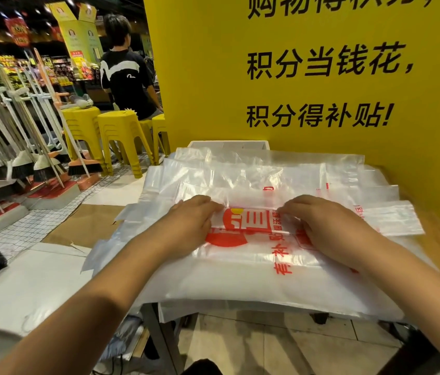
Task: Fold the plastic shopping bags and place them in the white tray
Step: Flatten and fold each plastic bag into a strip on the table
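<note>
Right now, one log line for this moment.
step: folding | left hand: grips top bag fold | right hand: grips same fold | white tray: behind bag stack, partly covered

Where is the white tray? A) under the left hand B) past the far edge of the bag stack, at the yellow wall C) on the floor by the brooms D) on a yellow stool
B: the white tray shows its rim just beyond the bag stack, at the foot of the yellow wall; the left hand and right hand grip the top bag, nearer the camera.
</note>
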### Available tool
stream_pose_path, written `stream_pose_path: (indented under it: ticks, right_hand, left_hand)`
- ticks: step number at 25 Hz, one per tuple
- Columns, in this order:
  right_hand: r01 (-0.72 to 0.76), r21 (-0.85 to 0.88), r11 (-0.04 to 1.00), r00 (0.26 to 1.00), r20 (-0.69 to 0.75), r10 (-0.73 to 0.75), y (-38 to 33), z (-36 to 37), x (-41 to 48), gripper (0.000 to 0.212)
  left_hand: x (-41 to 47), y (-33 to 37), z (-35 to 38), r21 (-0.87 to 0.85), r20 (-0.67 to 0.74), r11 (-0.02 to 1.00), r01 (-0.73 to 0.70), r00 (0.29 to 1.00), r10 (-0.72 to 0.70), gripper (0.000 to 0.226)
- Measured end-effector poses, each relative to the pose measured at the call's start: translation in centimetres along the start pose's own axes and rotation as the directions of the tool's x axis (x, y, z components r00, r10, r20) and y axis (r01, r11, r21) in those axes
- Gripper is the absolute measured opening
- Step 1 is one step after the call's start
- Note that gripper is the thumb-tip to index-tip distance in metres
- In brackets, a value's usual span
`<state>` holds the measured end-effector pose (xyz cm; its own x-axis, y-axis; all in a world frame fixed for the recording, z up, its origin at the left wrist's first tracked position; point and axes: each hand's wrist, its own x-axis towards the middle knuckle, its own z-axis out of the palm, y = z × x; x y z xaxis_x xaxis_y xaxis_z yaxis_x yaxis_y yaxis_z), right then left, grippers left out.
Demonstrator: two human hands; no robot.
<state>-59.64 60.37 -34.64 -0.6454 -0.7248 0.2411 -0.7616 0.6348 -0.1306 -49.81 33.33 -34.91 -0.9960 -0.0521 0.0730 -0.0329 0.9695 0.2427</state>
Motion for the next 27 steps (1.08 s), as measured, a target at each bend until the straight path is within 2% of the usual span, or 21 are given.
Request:
stream_pose_path:
  ticks: [3, 6, 9, 12, 15, 18, 20, 23, 27]
  right_hand:
    - [-0.063, 0.152, 0.986, 0.998, 0.014, 0.062, 0.0, 0.4, 0.0, 0.044]
    - [-0.137, 0.270, 0.953, 0.986, 0.128, 0.106, 0.7, 0.5, -1.0, 0.041]
    - [-0.155, 0.161, 0.975, 0.952, 0.287, 0.104, 2.5, 0.5, -3.0, 0.058]
    - [-0.246, 0.000, 0.969, 0.914, 0.334, 0.232, 4.3, 0.3, -4.5, 0.076]
    - [-0.256, -0.031, 0.966, 0.898, 0.361, 0.250, 4.4, 0.0, -4.7, 0.085]
    - [-0.208, -0.101, 0.973, 0.943, 0.245, 0.227, 4.1, -0.8, -4.6, 0.093]
    - [-0.094, -0.158, 0.983, 0.984, 0.135, 0.115, 3.5, -1.5, -4.4, 0.083]
    - [-0.001, -0.141, 0.990, 0.995, 0.096, 0.014, 1.7, -1.8, -4.2, 0.057]
    - [-0.042, -0.218, 0.975, 0.996, 0.064, 0.058, 0.3, -1.9, -3.7, 0.044]
  left_hand:
    - [-0.4, 0.3, 0.9, -0.113, -0.024, 0.993, 0.029, 0.999, -0.032, 0.039]
    - [-0.7, 0.0, 1.1, -0.070, 0.104, 0.995, 0.076, 0.992, -0.069, 0.045]
    - [-1.1, -0.4, 1.3, -0.017, 0.166, 0.996, 0.086, 0.983, -0.082, 0.048]
    - [-1.4, -0.1, 1.8, 0.027, 0.136, 0.995, 0.093, 0.986, -0.095, 0.049]
    - [-1.5, -0.1, 2.0, 0.045, 0.098, 0.995, 0.085, 0.991, -0.089, 0.057]
    - [-1.7, -0.3, 2.0, 0.057, -0.028, 0.998, 0.038, 0.999, -0.036, 0.067]
    - [-1.9, -0.1, 1.8, 0.095, -0.121, 0.995, -0.039, 0.991, 0.050, 0.072]
    - [-1.9, 0.4, 1.4, 0.150, -0.184, 0.982, -0.113, 0.973, 0.140, 0.057]
    - [-2.3, 0.4, 1.5, 0.152, -0.236, 0.977, -0.147, 0.955, 0.180, 0.043]
